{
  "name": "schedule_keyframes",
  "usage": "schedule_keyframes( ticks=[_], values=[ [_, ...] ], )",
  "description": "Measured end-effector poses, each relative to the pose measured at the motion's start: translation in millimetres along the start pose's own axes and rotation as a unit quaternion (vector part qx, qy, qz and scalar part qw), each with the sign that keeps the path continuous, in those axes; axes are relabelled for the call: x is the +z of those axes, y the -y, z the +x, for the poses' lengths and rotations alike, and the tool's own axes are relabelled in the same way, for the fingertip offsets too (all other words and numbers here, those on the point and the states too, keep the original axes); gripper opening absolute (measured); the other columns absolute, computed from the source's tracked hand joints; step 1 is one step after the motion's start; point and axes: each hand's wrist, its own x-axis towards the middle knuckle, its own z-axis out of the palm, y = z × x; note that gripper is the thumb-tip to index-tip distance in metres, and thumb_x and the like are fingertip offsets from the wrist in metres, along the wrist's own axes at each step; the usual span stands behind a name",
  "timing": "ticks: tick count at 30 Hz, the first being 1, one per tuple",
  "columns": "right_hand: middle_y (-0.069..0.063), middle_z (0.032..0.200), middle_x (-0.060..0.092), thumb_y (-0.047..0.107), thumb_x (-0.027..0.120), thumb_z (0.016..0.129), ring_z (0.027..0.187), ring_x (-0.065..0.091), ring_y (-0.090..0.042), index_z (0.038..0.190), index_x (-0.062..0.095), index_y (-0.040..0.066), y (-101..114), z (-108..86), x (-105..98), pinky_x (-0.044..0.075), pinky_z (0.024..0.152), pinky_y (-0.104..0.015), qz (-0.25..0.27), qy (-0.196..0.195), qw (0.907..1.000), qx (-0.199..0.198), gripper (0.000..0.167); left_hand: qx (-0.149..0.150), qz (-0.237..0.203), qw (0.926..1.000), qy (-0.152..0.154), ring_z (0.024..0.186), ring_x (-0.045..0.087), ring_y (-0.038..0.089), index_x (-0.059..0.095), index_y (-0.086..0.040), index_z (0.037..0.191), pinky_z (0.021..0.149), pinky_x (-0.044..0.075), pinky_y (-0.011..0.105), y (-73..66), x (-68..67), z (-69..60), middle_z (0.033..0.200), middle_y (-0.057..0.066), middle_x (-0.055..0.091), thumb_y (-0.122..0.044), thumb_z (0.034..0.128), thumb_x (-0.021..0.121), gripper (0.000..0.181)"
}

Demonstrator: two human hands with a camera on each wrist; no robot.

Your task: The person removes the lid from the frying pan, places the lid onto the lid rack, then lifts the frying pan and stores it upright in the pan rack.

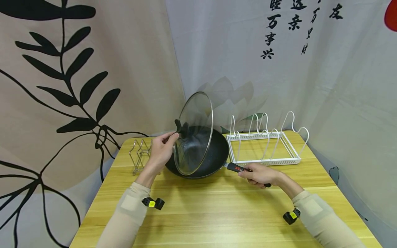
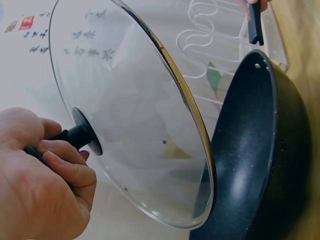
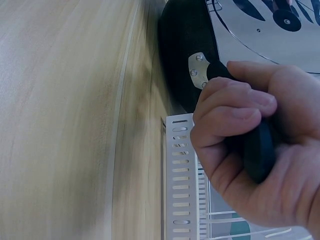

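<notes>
Now a round clear-glass lid (image 1: 195, 137) is pinched by the left hand (image 1: 162, 148)! Right of that hand, a deep black wok (image 1: 219, 150) is clasped at its handle (image 1: 235, 167) by the right hand (image 1: 258, 173).

Solid two-handed grip going on here
Left hand (image 1: 162, 147) is pinching at 8 o'clock in the head view, left forearm (image 1: 127, 212) angled to 1; right hand (image 1: 260, 173) sits around 4, fingers (image 3: 227, 112) curled, right forearm (image 1: 322, 215) toward 10.
</notes>
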Motion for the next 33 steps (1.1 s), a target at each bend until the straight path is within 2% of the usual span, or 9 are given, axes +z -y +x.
schedule_keyframes(
  ticks=[2, 4, 6, 9, 13, 20, 26, 33],
  values=[
    [0.004, 0.065, 0.048, 0.041, 0.062, 0.117, 0.046, 0.037, -0.010, 0.117, 0.059, -0.007, 0, 0.0, 0, 0.037, 0.043, -0.023, 0.000, -0.001, 1.0000, 0.000, 0.048, -0.001, -0.003, 1.0000, -0.007, 0.117, 0.065, 0.017, 0.073, -0.008, 0.149, 0.094, 0.053, 0.018, -1.8, -0.7, 0.0, 0.142, 0.016, 0.074, -0.036, 0.1143, 0.066, 0.045],
    [0.004, 0.065, 0.048, 0.041, 0.062, 0.117, 0.046, 0.037, -0.010, 0.118, 0.059, -0.007, 0, -0.1, 0, 0.036, 0.043, -0.023, 0.002, 0.000, 1.0000, 0.001, 0.048, -0.002, -0.011, 0.9998, -0.013, 0.097, 0.063, 0.009, 0.075, -0.008, 0.146, 0.081, 0.051, 0.017, -3.0, -1.2, 0.1, 0.123, 0.011, 0.076, -0.035, 0.1138, 0.067, 0.043],
    [0.004, 0.065, 0.048, 0.041, 0.062, 0.117, 0.046, 0.037, -0.010, 0.119, 0.059, -0.007, -1, -0.2, 0, 0.036, 0.043, -0.024, 0.004, 0.001, 1.0000, 0.001, 0.048, -0.005, -0.023, 0.9996, -0.016, 0.081, 0.056, 0.005, 0.076, -0.007, 0.144, 0.070, 0.046, 0.017, -3.8, -2.1, -0.1, 0.104, 0.004, 0.071, -0.034, 0.1137, 0.068, 0.042],
    [0.004, 0.065, 0.048, 0.041, 0.062, 0.117, 0.046, 0.037, -0.010, 0.121, 0.059, -0.007, -1, -0.3, 0, 0.036, 0.043, -0.024, 0.007, 0.002, 1.0000, 0.002, 0.048, -0.013, -0.052, 0.9985, -0.014, 0.069, 0.048, 0.006, 0.076, -0.006, 0.143, 0.060, 0.039, 0.018, -3.5, -2.8, 0.4, 0.090, -0.003, 0.060, -0.032, 0.1143, 0.067, 0.040],
    [0.004, 0.065, 0.048, 0.041, 0.062, 0.117, 0.046, 0.037, -0.010, 0.121, 0.059, -0.007, -1, -0.4, 0, 0.037, 0.043, -0.024, 0.005, -0.001, 1.0000, 0.001, 0.049, -0.021, -0.085, 0.9962, -0.008, 0.065, 0.047, 0.004, 0.074, -0.006, 0.146, 0.056, 0.037, 0.018, -4.9, -4.4, 1.4, 0.089, -0.004, 0.061, -0.030, 0.1147, 0.067, 0.041],
    [0.004, 0.065, 0.048, 0.040, 0.062, 0.117, 0.045, 0.038, -0.010, 0.120, 0.060, -0.007, 0, -0.3, 0, 0.037, 0.043, -0.024, 0.004, 0.000, 1.0000, -0.001, 0.048, -0.023, -0.132, 0.9910, 0.003, 0.054, 0.035, 0.002, 0.072, 0.000, 0.146, 0.051, 0.029, 0.017, -8.9, -8.1, 2.0, 0.069, -0.011, 0.047, -0.026, 0.1158, 0.065, 0.041],
    [0.003, 0.065, 0.048, 0.040, 0.062, 0.117, 0.045, 0.037, -0.010, 0.115, 0.059, -0.006, 2, -0.5, 0, 0.037, 0.043, -0.024, 0.000, 0.001, 1.0000, -0.002, 0.046, -0.018, -0.143, 0.9895, 0.013, 0.053, 0.033, 0.001, 0.069, 0.003, 0.147, 0.049, 0.027, 0.016, -12.0, -10.9, 1.7, 0.067, -0.012, 0.045, -0.027, 0.1165, 0.064, 0.043],
    [0.003, 0.065, 0.047, 0.040, 0.061, 0.118, 0.046, 0.037, -0.010, 0.116, 0.059, -0.006, 3, -0.9, 0, 0.036, 0.043, -0.024, 0.000, 0.005, 1.0000, -0.002, 0.046, -0.014, -0.138, 0.9901, 0.019, 0.051, 0.031, 0.001, 0.066, -0.002, 0.155, 0.048, 0.027, 0.017, -14.6, -15.3, 0.1, 0.067, -0.012, 0.043, -0.030, 0.1174, 0.063, 0.046]
  ],
)
